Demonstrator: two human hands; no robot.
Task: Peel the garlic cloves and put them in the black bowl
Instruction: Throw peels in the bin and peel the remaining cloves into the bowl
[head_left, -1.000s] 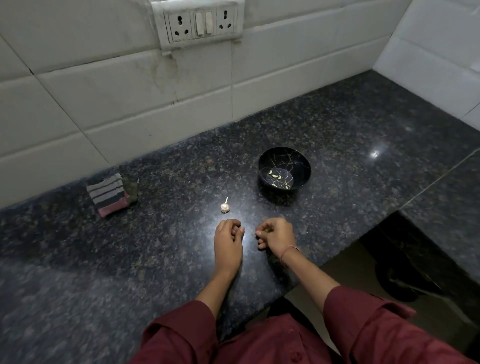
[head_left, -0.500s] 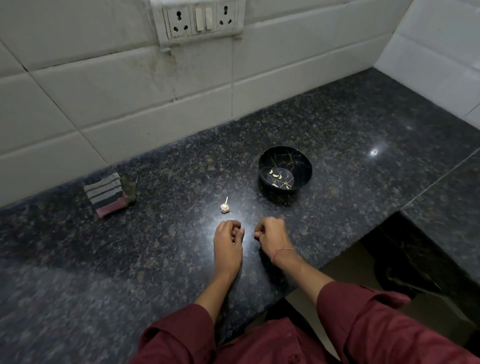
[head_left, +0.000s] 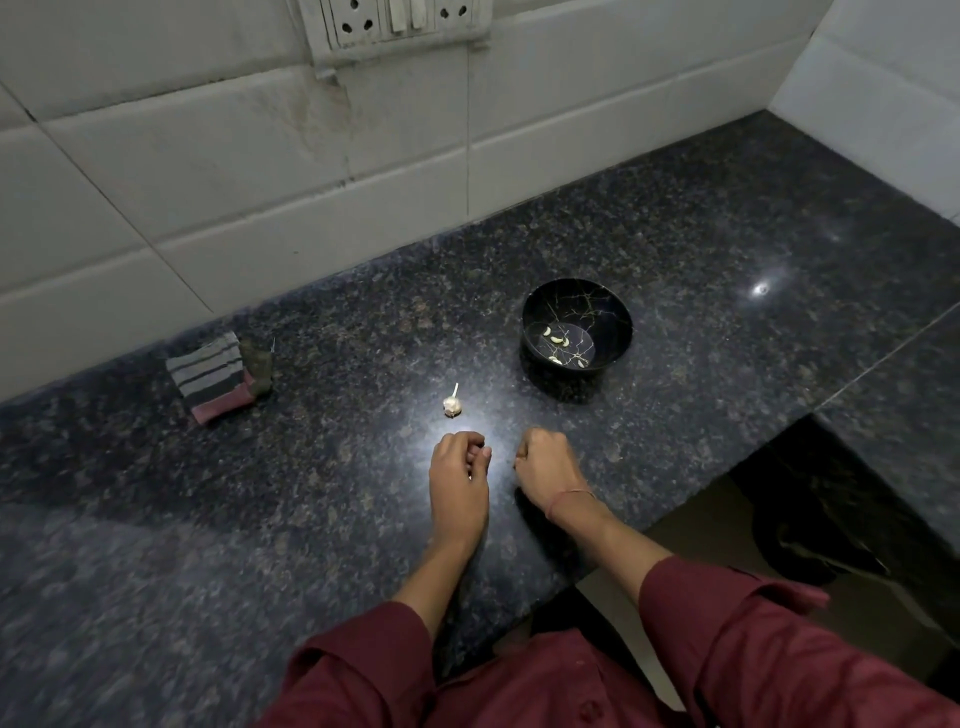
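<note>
A black bowl (head_left: 567, 383) with gold veining stands on the dark granite counter (head_left: 322, 519), and several peeled garlic cloves (head_left: 557, 340) lie in it. A small garlic bulb remnant (head_left: 452, 406) with a pale stem lies left of the bowl, just beyond my hands. My left hand (head_left: 458, 470) is curled, its thumb and fingertips pinched on what looks like a small garlic clove, mostly hidden. A short gap to its right, my right hand (head_left: 546, 462) is curled into a fist; nothing shows in it.
A folded striped cloth (head_left: 213, 376) lies at the left near the white tiled wall (head_left: 260, 171). A socket panel (head_left: 395, 21) is on the wall above. The counter's front edge (head_left: 613, 564) drops off at the right of my forearms.
My hands have drawn slightly apart, the right one shifting a little to the right. The bulb and bowl have not moved.
</note>
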